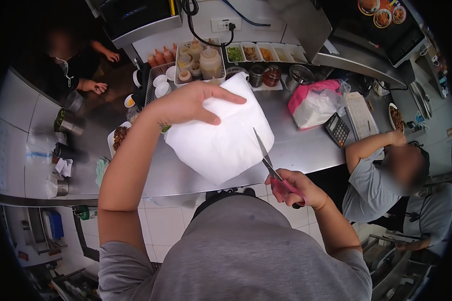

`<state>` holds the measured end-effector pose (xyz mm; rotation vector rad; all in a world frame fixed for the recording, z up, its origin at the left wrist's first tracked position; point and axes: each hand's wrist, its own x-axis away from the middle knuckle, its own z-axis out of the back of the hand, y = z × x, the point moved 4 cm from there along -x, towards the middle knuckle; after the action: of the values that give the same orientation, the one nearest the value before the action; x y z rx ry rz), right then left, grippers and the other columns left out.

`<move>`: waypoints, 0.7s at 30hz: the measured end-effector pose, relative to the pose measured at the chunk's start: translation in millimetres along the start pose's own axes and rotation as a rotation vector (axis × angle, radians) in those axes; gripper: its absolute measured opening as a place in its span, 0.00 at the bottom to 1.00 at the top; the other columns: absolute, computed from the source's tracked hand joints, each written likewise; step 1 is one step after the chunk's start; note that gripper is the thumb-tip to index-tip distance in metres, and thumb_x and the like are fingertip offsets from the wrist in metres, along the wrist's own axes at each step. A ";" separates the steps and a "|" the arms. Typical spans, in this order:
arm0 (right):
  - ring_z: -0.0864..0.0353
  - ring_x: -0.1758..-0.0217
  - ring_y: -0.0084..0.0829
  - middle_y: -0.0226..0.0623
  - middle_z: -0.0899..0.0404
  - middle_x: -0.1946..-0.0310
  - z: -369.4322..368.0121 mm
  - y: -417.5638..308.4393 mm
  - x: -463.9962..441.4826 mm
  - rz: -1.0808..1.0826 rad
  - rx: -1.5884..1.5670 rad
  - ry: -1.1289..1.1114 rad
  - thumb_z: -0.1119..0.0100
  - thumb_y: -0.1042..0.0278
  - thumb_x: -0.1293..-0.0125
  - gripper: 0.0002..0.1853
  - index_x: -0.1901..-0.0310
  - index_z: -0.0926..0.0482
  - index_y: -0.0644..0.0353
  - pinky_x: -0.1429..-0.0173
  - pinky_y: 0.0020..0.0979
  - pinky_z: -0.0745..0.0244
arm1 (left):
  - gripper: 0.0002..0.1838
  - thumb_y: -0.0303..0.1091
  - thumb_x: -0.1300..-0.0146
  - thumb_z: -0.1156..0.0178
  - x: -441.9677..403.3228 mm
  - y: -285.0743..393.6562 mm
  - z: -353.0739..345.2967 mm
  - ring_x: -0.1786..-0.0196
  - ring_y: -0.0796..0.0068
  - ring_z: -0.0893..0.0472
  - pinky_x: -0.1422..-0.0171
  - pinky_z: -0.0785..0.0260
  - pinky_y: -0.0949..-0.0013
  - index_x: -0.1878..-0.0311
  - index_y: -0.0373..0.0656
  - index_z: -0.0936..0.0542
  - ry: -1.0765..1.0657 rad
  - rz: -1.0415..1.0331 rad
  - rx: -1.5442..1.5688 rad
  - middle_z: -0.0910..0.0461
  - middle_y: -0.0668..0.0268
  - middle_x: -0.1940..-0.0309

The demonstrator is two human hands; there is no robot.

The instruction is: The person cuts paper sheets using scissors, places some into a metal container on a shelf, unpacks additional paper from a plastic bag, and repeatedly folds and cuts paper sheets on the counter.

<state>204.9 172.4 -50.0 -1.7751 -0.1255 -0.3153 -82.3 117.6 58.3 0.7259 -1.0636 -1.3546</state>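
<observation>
My left hand point(193, 103) grips a puffy white package point(221, 145) from its upper left, with the thumb and index finger spread across its face. The other fingers are mostly hidden. The package looks soft and wrapped, and its kind is not clear. It is in front of me over the front part of the steel counter. In my right hand point(299, 188) are scissors point(269, 163) with pink handles, fingers wrapped through the loops. Their blades point up and away, close to the package's right edge; whether they touch it I cannot tell.
Sauce bottles in a white basket point(200, 60) and topping trays point(263, 52) line the back of the steel counter point(316, 150). A pink and white bag point(316, 103) and a calculator point(337, 129) lie right. One person point(386, 170) is close at right, another point(68, 60) at far left.
</observation>
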 end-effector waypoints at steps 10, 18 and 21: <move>0.33 0.78 0.15 0.24 0.30 0.80 -3.5 -4.5 -2.8 -0.022 0.177 0.125 0.18 0.50 0.64 0.41 0.49 0.25 0.64 0.71 0.18 0.39 | 0.32 0.19 0.56 0.35 3.9 -2.6 2.4 0.48 0.76 0.23 0.40 0.33 0.73 0.42 0.46 0.20 -0.008 0.002 0.060 0.20 0.65 0.47; 0.32 0.76 0.14 0.23 0.27 0.79 -8.1 -9.6 -7.6 0.127 0.110 0.073 0.19 0.55 0.60 0.36 0.50 0.24 0.62 0.70 0.18 0.36 | 0.33 0.20 0.57 0.35 7.7 12.1 -2.5 0.46 0.76 0.24 0.39 0.34 0.73 0.41 0.46 0.20 -0.037 -0.062 -0.016 0.21 0.65 0.44; 0.32 0.76 0.14 0.23 0.27 0.79 -4.4 -9.4 -3.5 0.060 0.214 0.137 0.19 0.55 0.61 0.35 0.51 0.24 0.62 0.70 0.18 0.36 | 0.33 0.20 0.57 0.35 12.4 14.4 2.4 0.47 0.75 0.24 0.39 0.33 0.73 0.41 0.46 0.20 0.006 -0.068 -0.057 0.20 0.65 0.46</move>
<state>198.5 170.5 -41.3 -1.5376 -0.0074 -0.3651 -79.9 107.7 74.4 0.7294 -0.9998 -1.4346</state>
